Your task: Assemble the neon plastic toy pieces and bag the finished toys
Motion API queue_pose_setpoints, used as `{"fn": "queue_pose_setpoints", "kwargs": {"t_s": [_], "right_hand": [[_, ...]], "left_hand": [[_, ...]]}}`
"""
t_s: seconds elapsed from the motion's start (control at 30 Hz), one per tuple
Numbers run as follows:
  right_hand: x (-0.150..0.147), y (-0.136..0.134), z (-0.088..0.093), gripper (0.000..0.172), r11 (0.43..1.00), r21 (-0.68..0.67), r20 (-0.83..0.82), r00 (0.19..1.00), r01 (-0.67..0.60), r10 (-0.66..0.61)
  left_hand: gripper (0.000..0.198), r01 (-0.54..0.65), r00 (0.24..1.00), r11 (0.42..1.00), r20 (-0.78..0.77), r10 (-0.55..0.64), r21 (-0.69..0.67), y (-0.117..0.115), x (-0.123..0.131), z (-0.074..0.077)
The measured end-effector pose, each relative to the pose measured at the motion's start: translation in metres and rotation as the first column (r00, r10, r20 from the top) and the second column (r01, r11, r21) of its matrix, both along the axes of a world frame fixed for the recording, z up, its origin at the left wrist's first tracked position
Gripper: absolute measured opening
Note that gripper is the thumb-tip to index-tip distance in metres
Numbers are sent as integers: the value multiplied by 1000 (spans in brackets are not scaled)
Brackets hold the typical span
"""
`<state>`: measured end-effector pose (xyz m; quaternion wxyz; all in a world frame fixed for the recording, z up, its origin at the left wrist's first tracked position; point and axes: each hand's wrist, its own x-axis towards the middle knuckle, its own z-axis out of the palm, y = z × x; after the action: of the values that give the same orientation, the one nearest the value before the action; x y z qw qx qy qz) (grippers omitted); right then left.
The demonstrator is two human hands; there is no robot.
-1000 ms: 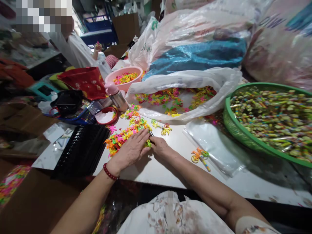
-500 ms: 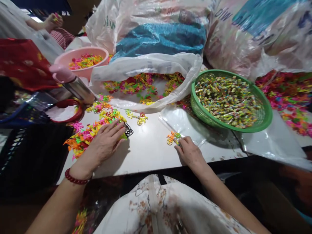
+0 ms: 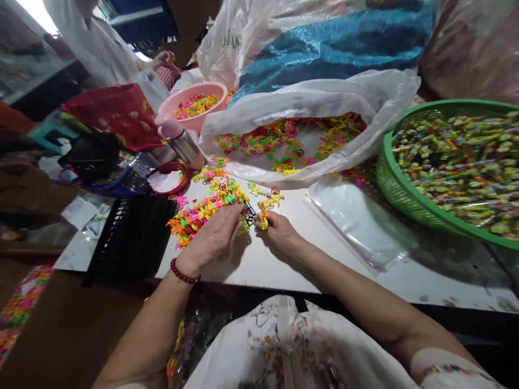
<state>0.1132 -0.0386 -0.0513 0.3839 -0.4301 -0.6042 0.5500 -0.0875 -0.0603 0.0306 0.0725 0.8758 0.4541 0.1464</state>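
Note:
My right hand (image 3: pixel 281 232) pinches a small orange-and-yellow plastic bike-shaped toy (image 3: pixel 263 215) between thumb and fingertips. Just left of it, my left hand (image 3: pixel 217 235) lies over the edge of a black plastic grid (image 3: pixel 249 213), its fingers stretched out and close together. Most of the grid is hidden under that hand and the toys. A heap of bright plastic toy pieces (image 3: pixel 203 213) spreads beside and behind my left hand. More yellow toys with round wheels (image 3: pixel 275 195) lie on the white table (image 3: pixel 292 265) beyond my right hand.
Behind my hands, a white plastic sack (image 3: pixel 324 170) gapes open with similar pieces inside. Clear plastic bags (image 3: pixel 348 221) lie right, beside a green basket (image 3: pixel 389 173) of wrapped pieces. Left stand a flask (image 3: pixel 186 146), a red bowl (image 3: pixel 184 181) and a black crate (image 3: pixel 133 237); a co-worker sits beyond.
My right hand has brought the toy left, from beside the clear bags to the black grid. My left hand's fingers have drawn together. The view has turned left.

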Motion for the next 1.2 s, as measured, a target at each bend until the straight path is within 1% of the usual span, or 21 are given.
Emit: {"fn": "queue_pose_setpoints", "kwargs": {"t_s": [0.1, 0.2, 0.3, 0.37, 0.43, 0.53, 0.67, 0.77, 0.87, 1.07, 1.2], "right_hand": [[-15, 14, -8, 15, 992, 116, 28, 999, -39, 36], [-19, 20, -11, 16, 971, 219, 100, 992, -97, 76], [-20, 22, -12, 12, 938, 311, 199, 976, -151, 92], [-21, 23, -14, 7, 922, 345, 251, 964, -177, 91], [-21, 24, -14, 5, 912, 362, 285, 954, -194, 90], [-22, 25, -14, 6, 897, 389, 305, 948, -209, 89], [-25, 28, -16, 9, 894, 385, 355, 931, -228, 85], [-27, 31, -18, 14, 895, 384, 362, 929, -227, 80], [-26, 35, -19, 18, 898, 379, 339, 937, -222, 89], [-21, 41, -15, 16, 900, 329, 408, 903, -285, 136], [-23, 42, -17, 14, 887, 351, 453, 884, -300, 120]], "left_hand": [[52, 2, 1000, 1000, 14, -2, 8, 1, -3, -5], [57, 1, 1000, 1000, 14, -1, -8, 2, -5, -8], [60, -4, 1000, 1000, 26, 5, -15, 3, -5, -9], [61, -14, 999, 1000, 32, 14, -24, 3, -5, -8], [61, -24, 999, 999, 33, 26, -36, 4, -4, -6], [62, -40, 999, 998, 27, 41, -46, 5, -2, -2], [62, -2, 1000, 999, 15, 3, -49, 8, 0, 2], [61, 20, 1000, 999, -6, -21, -37, 11, 2, 1], [57, 11, 999, 999, -46, -12, -32, 13, 3, 1], [54, -1, 995, 1000, -98, -1, -24, 12, 4, 1], [54, -26, 989, 999, -147, 30, 34, 9, 7, -4]]}}
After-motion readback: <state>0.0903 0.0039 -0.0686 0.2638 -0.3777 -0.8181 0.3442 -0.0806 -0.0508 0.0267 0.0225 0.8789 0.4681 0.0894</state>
